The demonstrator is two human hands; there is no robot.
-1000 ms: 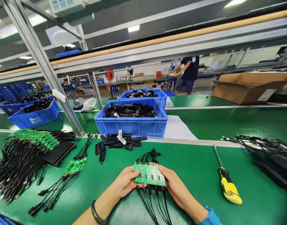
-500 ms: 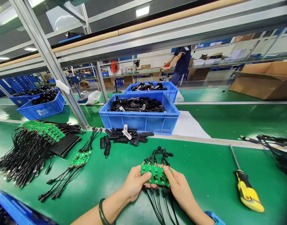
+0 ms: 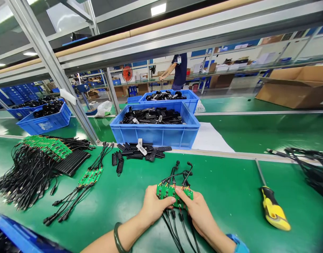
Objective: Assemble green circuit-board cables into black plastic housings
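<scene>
A green circuit board panel with black cables at its far and near edges is held between both hands above the green bench. My left hand grips its left side, thumb lying across the front. On its right side my right hand is closed, thumb pressing near the panel's middle. Both sets of fingers are partly hidden behind the board. Short cables with black plugs stick up beyond the far edge; longer black cables hang toward me. A similar wired board lies on the bench to the left.
Wired boards and black cables are heaped at left. Black plastic pieces lie before a blue bin. A yellow-black screwdriver and more cables are at right. Beyond the bench stands a person.
My thumbs have moved toward the middle of the panel, closer together. The short cables at its far edge have shifted. In the background, the person has moved left.
</scene>
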